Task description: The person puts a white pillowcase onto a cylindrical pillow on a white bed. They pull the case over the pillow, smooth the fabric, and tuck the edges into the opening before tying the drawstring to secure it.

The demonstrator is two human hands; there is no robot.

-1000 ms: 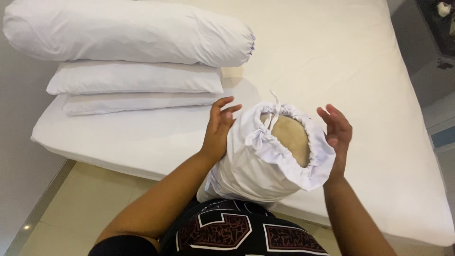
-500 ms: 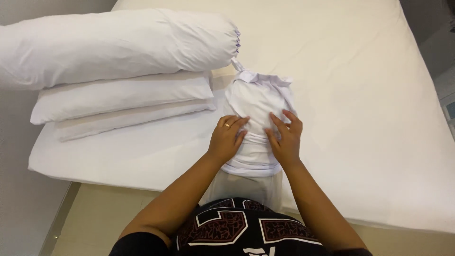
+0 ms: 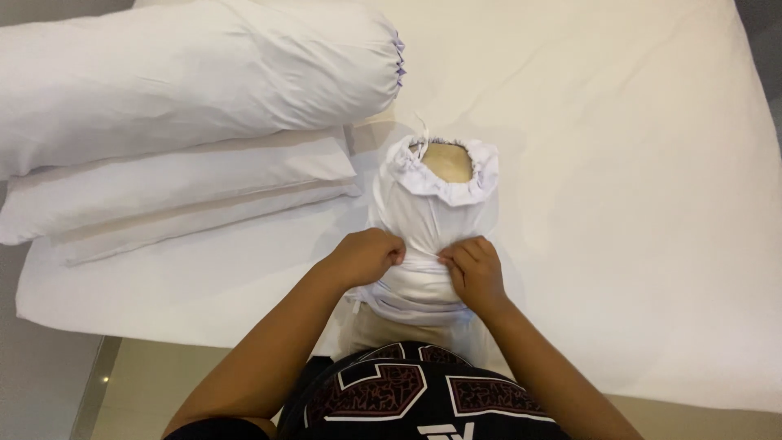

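A bolster (image 3: 449,161) with a beige end lies on the bed, pointing away from me, partly inside a white cover (image 3: 423,213) with a gathered frilled opening. The beige end shows through that opening. My left hand (image 3: 368,255) grips bunched cover cloth on the bolster's left side. My right hand (image 3: 475,272) pinches the cover on the right side. Both hands sit near the bolster's near end, close to my body.
A large covered white bolster (image 3: 187,73) lies at the far left on two stacked white pillows (image 3: 179,183). The white bed sheet (image 3: 635,195) spreads to the right. The bed's near edge (image 3: 163,330) and pale floor (image 3: 138,383) lie below.
The cover's frilled opening has spread open at the far end, showing the beige bolster end. My hands have moved from flat on top to gripping cloth on both sides.
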